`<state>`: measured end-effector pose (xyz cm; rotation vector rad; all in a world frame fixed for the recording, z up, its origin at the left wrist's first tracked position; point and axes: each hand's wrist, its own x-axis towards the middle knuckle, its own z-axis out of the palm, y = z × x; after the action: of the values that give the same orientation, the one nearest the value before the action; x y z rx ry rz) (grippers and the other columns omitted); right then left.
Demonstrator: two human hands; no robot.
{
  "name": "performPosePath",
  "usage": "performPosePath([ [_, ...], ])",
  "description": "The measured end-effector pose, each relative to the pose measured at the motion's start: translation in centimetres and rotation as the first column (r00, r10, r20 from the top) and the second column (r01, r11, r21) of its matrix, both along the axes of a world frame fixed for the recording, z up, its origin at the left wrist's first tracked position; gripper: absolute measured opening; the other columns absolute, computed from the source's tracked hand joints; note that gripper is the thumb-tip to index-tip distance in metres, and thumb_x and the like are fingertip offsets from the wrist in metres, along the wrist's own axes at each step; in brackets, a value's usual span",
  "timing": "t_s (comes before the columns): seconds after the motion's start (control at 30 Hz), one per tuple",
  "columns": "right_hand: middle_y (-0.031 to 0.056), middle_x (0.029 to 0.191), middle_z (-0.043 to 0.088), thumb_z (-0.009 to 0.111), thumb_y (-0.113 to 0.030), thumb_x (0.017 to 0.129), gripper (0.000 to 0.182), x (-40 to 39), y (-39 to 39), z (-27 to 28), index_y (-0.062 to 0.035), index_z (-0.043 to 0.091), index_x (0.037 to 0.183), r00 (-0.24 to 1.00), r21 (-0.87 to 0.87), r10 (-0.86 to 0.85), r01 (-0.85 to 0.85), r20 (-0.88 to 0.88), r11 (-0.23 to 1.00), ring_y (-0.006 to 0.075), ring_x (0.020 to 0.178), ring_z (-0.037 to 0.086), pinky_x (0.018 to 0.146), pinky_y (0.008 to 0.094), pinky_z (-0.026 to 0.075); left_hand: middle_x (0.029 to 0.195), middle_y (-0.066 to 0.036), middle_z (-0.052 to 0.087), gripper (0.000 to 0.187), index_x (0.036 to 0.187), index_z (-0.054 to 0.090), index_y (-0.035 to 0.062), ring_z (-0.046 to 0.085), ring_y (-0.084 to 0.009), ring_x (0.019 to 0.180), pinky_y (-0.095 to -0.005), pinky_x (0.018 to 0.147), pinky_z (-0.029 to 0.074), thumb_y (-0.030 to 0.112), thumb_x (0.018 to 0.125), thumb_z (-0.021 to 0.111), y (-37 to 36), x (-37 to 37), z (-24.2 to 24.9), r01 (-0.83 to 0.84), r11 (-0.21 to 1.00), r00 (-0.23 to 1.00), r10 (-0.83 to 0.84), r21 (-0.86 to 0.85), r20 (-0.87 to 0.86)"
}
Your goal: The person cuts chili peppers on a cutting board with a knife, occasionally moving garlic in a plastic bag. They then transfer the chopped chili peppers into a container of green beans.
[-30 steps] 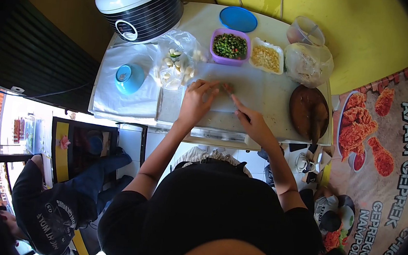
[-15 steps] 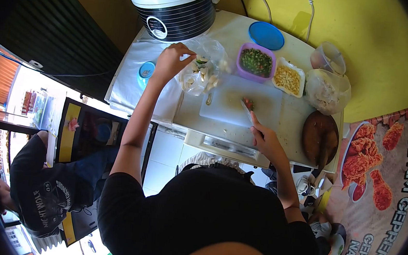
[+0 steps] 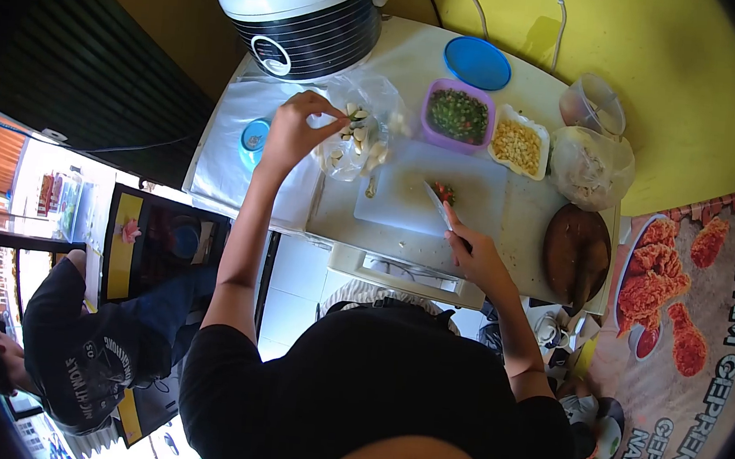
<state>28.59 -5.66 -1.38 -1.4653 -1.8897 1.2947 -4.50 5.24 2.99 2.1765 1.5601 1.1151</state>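
My left hand hovers over a clear plastic bag that holds white garlic cloves. Its thumb and forefinger are pinched together beside a small green piece; whether they grip it cannot be seen. In my right hand is a knife, its blade angled over a white cutting board. Chopped red and green chili lies on the board by the blade. Behind the board are a purple tub of chopped green pieces and a white tray of chopped pale-yellow pieces.
A rice cooker stands at the back left, near a blue-rimmed container. A blue lid, a clear tub, a filled plastic bag and a brown stone mortar are also around. Another person is at left.
My left hand has dropped slightly toward the garlic bag, fingers still pinched. The knife has shifted a little to the left beside the chili. The view has moved slightly.
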Motion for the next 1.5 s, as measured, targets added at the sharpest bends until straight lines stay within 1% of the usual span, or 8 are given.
performPosePath([
  [0.2, 0.012, 0.065, 0.035, 0.053, -0.016, 0.096, 0.047, 0.1, -0.2, 0.3, -0.0176, 0.042, 0.142, 0.998, 0.014, -0.064, 0.064, -0.016, 0.998, 0.0136, 0.057, 0.035, 0.058, 0.028, 0.04, 0.085, -0.009, 0.065, 0.014, 0.085, 0.074, 0.0072, 0.063, -0.0225, 0.077, -0.0324, 0.069, 0.051, 0.009, 0.072, 0.078, -6.5, 7.0, -2.0, 0.182, 0.981, 0.955, -0.16, -0.065, 0.251],
  [0.27, 0.0119, 0.065, 0.035, 0.053, -0.016, 0.096, 0.047, 0.2, -0.2, 0.2, -0.0176, 0.042, 0.142, 0.998, 0.055, -0.062, 0.063, -0.012, 0.996, 0.0133, 0.056, 0.035, 0.057, 0.0278, 0.04, 0.084, -0.009, 0.063, 0.013, 0.086, 0.073, 0.006, 0.061, -0.0232, 0.077, -0.0334, 0.069, 0.05, 0.01, 0.074, 0.077, -7.2, 8.9, -4.8, 0.236, 0.969, 0.953, -0.217, -0.072, 0.21],
  [0.73, 0.0082, 0.062, 0.03, 0.052, -0.014, 0.096, 0.05, -0.5, -1.3, 0.0, -0.0206, 0.038, 0.144, 0.999, 0.111, 0.001, 0.003, -0.034, 0.994, 0.0124, 0.056, 0.032, 0.055, 0.027, 0.039, 0.084, -0.008, 0.063, 0.017, 0.086, 0.075, 0.0062, 0.064, -0.0201, 0.075, -0.0305, 0.07, 0.052, 0.016, 0.072, 0.078, -6.5, 10.7, -6.3, 0.159, 0.915, 0.95, -0.04, -0.371, 0.309],
  [0.93, 0.0114, 0.059, 0.034, 0.05, -0.011, 0.096, 0.051, -0.7, -1.6, 0.2, -0.02, 0.039, 0.144, 1.0, 0.091, -0.01, 0.01, -0.003, 0.996, 0.015, 0.053, 0.033, 0.054, 0.0285, 0.039, 0.084, -0.008, 0.063, 0.018, 0.092, 0.075, 0.0068, 0.062, -0.0168, 0.077, -0.0287, 0.072, 0.05, 0.016, 0.076, 0.077, -6.7, 10.7, -5.9, 0.151, 0.923, 0.959, -0.05, -0.353, 0.278],
  [1.1, 0.0241, 0.063, 0.049, 0.049, -0.009, 0.094, 0.05, -1.8, -1.6, -0.7, -0.0174, 0.041, 0.142, 0.996, 0.199, -0.033, 0.015, 0.088, 0.98, 0.0338, 0.05, 0.052, 0.055, 0.0379, 0.045, 0.08, -0.008, 0.061, 0.015, 0.087, 0.076, 0.0091, 0.06, -0.0213, 0.073, -0.032, 0.068, 0.049, 0.017, 0.075, 0.076, -6.9, 10.8, -6.9, 0.148, 0.955, 0.952, -0.067, -0.255, 0.3],
  [1.23, 0.0265, 0.066, 0.051, 0.048, -0.008, 0.093, 0.05, -2.4, -1.1, -0.9, -0.0159, 0.042, 0.141, 0.996, 0.24, -0.042, 0.022, 0.079, 0.971, 0.0412, 0.057, 0.056, 0.057, 0.0416, 0.046, 0.079, -0.009, 0.061, 0.014, 0.085, 0.076, 0.0083, 0.06, -0.0229, 0.073, -0.0335, 0.067, 0.049, 0.016, 0.073, 0.076, -7.0, 11.1, -6.8, 0.103, 0.968, 0.96, -0.037, -0.23, 0.276],
  [1.43, 0.0205, 0.061, 0.046, 0.051, -0.009, 0.095, 0.046, -0.9, -1.5, -0.8, -0.0145, 0.045, 0.14, 0.998, 0.156, -0.048, 0.054, -0.045, 0.986, 0.0186, 0.047, 0.042, 0.052, 0.0328, 0.041, 0.08, -0.009, 0.063, 0.015, 0.085, 0.075, 0.0062, 0.062, -0.0209, 0.075, -0.031, 0.071, 0.05, 0.015, 0.074, 0.077, -7.2, 11.4, -7.2, 0.061, 0.982, 0.971, -0.017, -0.177, 0.239],
  [1.5, 0.0027, 0.066, 0.023, 0.051, -0.011, 0.097, 0.048, -0.7, -1.8, -0.5, -0.0157, 0.041, 0.143, 0.992, 0.126, -0.097, 0.106, -0.077, 0.986, 0.0081, 0.057, 0.028, 0.051, 0.0242, 0.031, 0.08, -0.009, 0.063, 0.015, 0.085, 0.075, 0.0063, 0.062, -0.0211, 0.075, -0.0311, 0.071, 0.05, 0.015, 0.074, 0.077, -7.3, 11.5, -7.0, 0.055, 0.984, 0.971, -0.012, -0.172, 0.238],
])
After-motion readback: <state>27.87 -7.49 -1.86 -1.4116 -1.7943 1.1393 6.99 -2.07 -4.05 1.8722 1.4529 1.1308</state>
